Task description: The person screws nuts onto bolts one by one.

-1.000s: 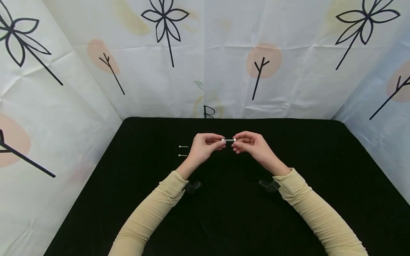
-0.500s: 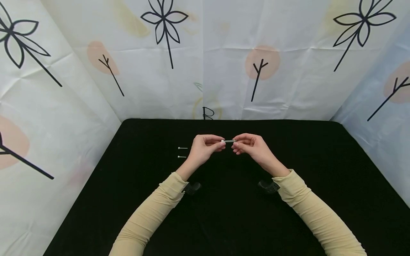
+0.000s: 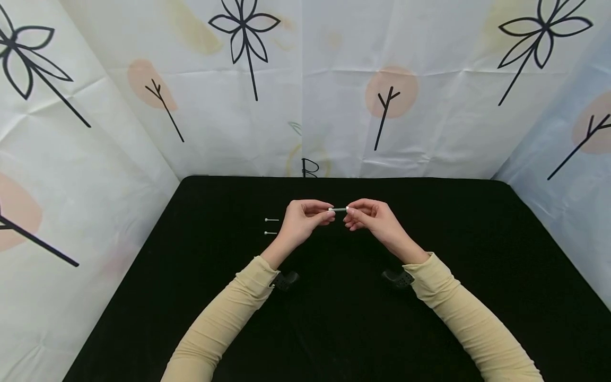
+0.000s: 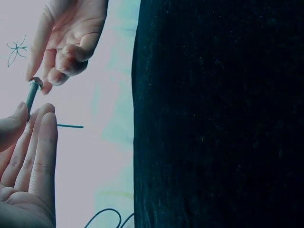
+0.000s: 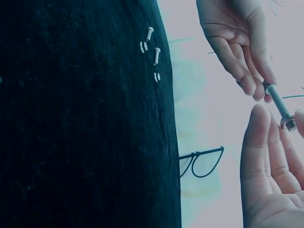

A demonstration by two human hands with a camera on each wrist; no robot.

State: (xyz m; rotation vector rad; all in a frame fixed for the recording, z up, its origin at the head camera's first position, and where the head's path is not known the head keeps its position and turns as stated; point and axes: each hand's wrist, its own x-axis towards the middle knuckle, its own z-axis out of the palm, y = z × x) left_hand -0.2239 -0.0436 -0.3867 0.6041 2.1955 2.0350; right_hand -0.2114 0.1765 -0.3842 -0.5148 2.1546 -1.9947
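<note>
A silver bolt (image 3: 339, 209) is held level above the black table, spanning the two hands. My left hand (image 3: 305, 216) pinches it by its head end between thumb and fingers. On the opposite end sits a hex nut (image 5: 288, 123), which my right hand (image 3: 372, 216) pinches between thumb and fingertips. The threaded shank (image 5: 279, 102) shows between the hands in the right wrist view. From the left wrist view, the nut (image 4: 35, 83) lies right at the right hand's fingertips, while the left fingers stretch out beside the bolt.
Two more bolts, an upper one (image 3: 271, 219) and a lower one (image 3: 270, 233), lie on the black cloth (image 3: 334, 318) left of the left hand. Small rings (image 5: 157, 77) lie near them in the right wrist view. Patterned white curtains (image 3: 334, 106) enclose the table's back and sides.
The right thumb and fingertips have shifted on the nut, and the nut end shows less between them in the head view. The left hand keeps its hold with almost no movement.
</note>
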